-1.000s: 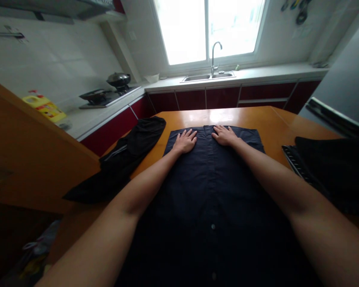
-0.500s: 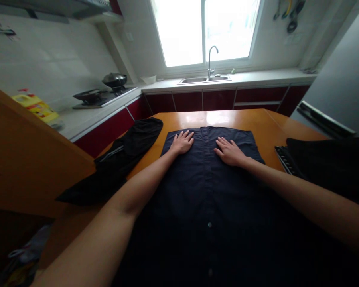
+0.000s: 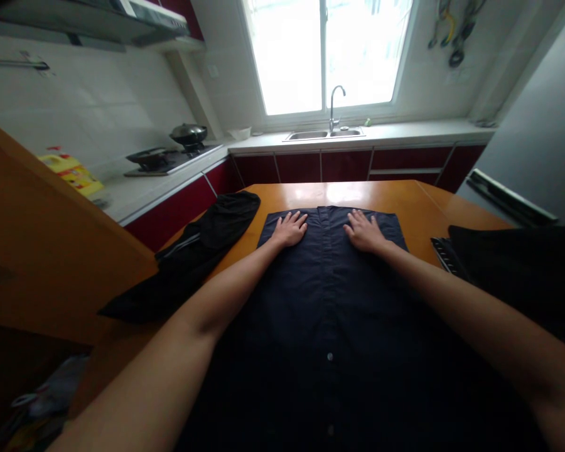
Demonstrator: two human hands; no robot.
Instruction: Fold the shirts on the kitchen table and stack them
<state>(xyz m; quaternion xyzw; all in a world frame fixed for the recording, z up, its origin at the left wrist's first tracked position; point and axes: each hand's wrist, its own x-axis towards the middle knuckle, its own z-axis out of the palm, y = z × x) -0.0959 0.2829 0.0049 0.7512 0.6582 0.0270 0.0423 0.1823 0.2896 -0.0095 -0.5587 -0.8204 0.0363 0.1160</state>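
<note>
A dark navy button-front shirt point(image 3: 327, 295) lies spread on the wooden table point(image 3: 348, 192), its hem towards the window and its button strip running down the middle. My left hand point(image 3: 290, 230) rests flat on the far left part of the cloth, fingers spread. On the far right part lies my right hand point(image 3: 363, 231), also flat with its fingers apart. Both hands press on the fabric without gripping it. The near end of the shirt fades into shadow at the bottom of the view.
A crumpled black garment point(image 3: 193, 251) lies along the table's left side. Folded dark cloth point(image 3: 513, 263) sits at the right edge. Beyond are a counter with a sink point(image 3: 324, 134), a stove with pans point(image 3: 188, 135), and a yellow jug point(image 3: 73, 174). A fridge point(image 3: 532, 138) stands right.
My right hand has shifted slightly towards the shirt's far edge. My left hand stays about where it was on the cloth. The camera view has tilted up a little.
</note>
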